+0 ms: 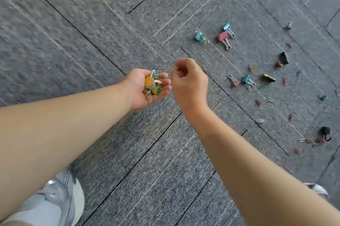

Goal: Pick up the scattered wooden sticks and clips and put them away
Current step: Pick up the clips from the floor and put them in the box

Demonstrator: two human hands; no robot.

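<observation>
My left hand (145, 87) is cupped palm-up and holds a small pile of clips (153, 84), among them an orange one, a green one and a copper one. My right hand (189, 82) hovers just to its right, fingers loosely curled and apart, nothing visible in them. Many clips lie scattered on the grey carpet to the right: a pink binder clip (223, 37), two teal ones (199, 36) (227, 27), another teal one (246, 79), a gold one (268, 78), a black one (283, 58) and several small paper clips (284, 80). No wooden sticks are visible.
The floor is grey carpet tiles (92, 23) with dark seams. My left shoe (55, 201), grey and white, is at the bottom left; the toe of the other shoe (318, 190) shows at the bottom right. A black clip (324, 132) lies at the far right.
</observation>
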